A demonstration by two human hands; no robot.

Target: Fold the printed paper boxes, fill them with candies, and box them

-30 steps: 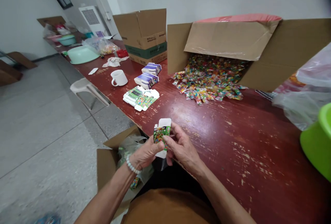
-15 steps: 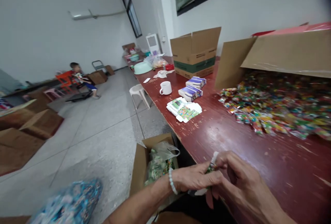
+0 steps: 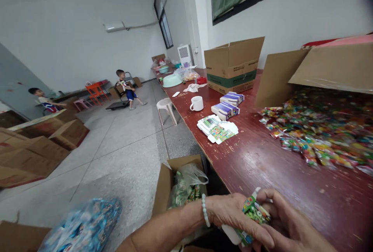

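Note:
Between my two hands, low at the table's front edge, is a small green printed carton (image 3: 257, 210) with white flaps sticking out. My left hand (image 3: 233, 211), wearing a pale bead bracelet (image 3: 205, 211), is closed on the carton from the left. On the other side my right hand (image 3: 288, 219) grips it with curled fingers. Part of the carton is hidden behind the fingers. Flattened cartons (image 3: 217, 128) with similar green print lie farther up the red table (image 3: 250, 155). To the right, colourful wrapped sweets (image 3: 317, 139) spill out of a tipped cardboard box (image 3: 332, 67).
Purple-and-white packs (image 3: 225, 110), a white mug (image 3: 196, 103) and an upright cardboard box (image 3: 233, 67) stand along the table. Below its edge, an open box (image 3: 159, 193) contains a plastic bag (image 3: 182, 182). A blue patterned bag (image 3: 84, 225) lies lower left. Two people are in the background.
My view has swung left, so the scene sits farther right. The carton, mostly covered by my hands before, now shows its printed face. A second person has come into view at far left.

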